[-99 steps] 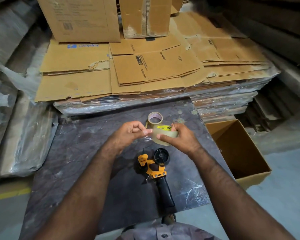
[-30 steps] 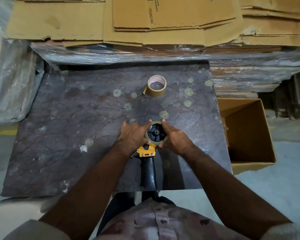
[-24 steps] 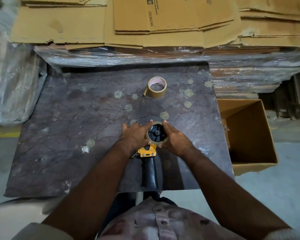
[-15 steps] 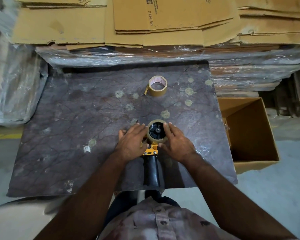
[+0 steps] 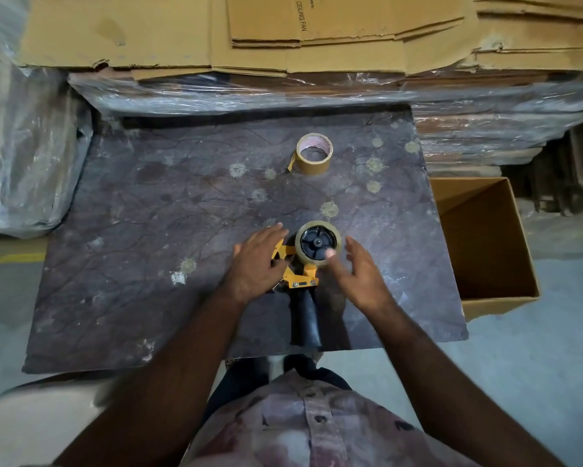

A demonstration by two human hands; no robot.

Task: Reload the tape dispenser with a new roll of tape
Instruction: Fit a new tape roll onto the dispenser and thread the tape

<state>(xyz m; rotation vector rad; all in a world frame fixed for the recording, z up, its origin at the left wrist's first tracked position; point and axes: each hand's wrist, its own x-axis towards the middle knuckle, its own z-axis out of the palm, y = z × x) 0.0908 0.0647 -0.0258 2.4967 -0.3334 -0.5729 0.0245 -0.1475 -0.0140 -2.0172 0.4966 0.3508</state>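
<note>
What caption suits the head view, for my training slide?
Clear tape roll seated on yellow dispenser; left hand steadies it.

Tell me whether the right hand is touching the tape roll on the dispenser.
Cannot tell. In the head view the right hand is open beside the clear tape roll, and its blurred thumb tip overlaps the roll's edge, so neither contact nor gap shows plainly.

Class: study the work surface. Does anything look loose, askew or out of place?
The brown tape roll at the far side has a loose end peeling off on its left. The dispenser overhangs the slab edge by its handle.
</note>
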